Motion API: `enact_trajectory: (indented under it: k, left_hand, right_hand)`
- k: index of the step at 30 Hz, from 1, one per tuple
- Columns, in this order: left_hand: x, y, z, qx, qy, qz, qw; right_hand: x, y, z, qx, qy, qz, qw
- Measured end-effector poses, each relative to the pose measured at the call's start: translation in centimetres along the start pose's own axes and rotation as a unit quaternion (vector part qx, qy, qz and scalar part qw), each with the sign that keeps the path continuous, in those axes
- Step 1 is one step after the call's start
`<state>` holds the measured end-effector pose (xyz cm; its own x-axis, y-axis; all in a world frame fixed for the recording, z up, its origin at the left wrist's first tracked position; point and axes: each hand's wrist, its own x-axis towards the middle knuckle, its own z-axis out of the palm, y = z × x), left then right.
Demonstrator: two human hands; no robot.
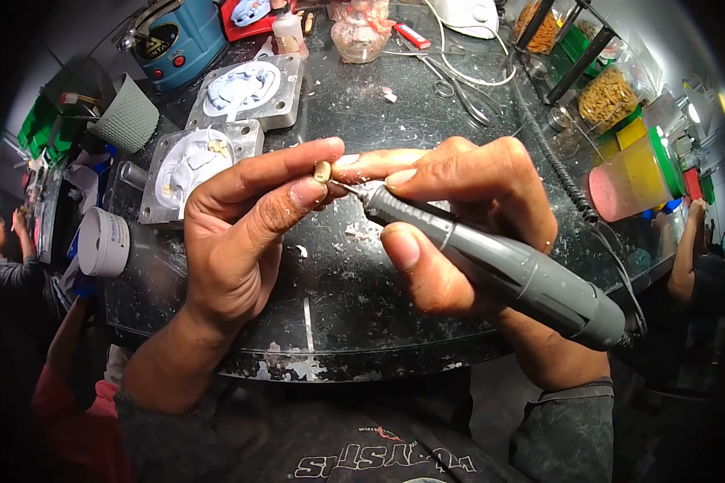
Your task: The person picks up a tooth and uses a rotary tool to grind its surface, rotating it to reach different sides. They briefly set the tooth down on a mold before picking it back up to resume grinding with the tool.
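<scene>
Between the thumb and fingertips of my left hand (pixel 238 217) is a small cream-coloured artificial tooth (pixel 322 172). My right hand (pixel 467 217) grips a grey rotary handpiece (pixel 507 266), its thin bur (pixel 345 187) pointing left at the tooth. The bur's tip is at or very near the tooth; contact is hard to make out. Both hands meet above the black bench. Behind my left hand lies an open metal flask half (pixel 193 165) with white plaster and a few teeth (pixel 218 146) in it. A second flask half (pixel 290 88) holds bluish-white plaster.
A blue machine (pixel 177 40), a grey textured bin (pixel 127 113) and a white tub (pixel 105 241) stand left. Scissors-like pliers (pixel 467 92) lie at the back. Jars of pink powder (pixel 620 191) and tan pieces (pixel 608 98) stand right; a coiled cord (pixel 556 157) hangs nearby. Other people are at both sides.
</scene>
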<state>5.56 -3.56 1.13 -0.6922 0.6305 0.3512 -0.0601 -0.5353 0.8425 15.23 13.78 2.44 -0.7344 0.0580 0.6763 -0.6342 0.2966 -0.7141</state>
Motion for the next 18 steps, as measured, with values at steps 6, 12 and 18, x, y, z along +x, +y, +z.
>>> enact_trajectory:
  k: [6, 12, 18]
  left_hand:
    - [-0.1, 0.2, -0.1, 0.165, -0.007, 0.077, 0.983]
    - [-0.1, 0.7, 0.0, 0.354, -0.049, 0.178, 0.917]
    - [0.1, 0.6, 0.2, 0.390, -0.026, 0.213, 0.896]
  right_hand:
    - [0.2, -0.6, 0.0, -0.007, -0.009, 0.013, 1.000]
    - [0.0, 0.0, 0.4, 0.000, 0.007, -0.007, 1.000]
    - [0.1, 0.5, 0.3, 0.001, 0.003, -0.042, 0.999]
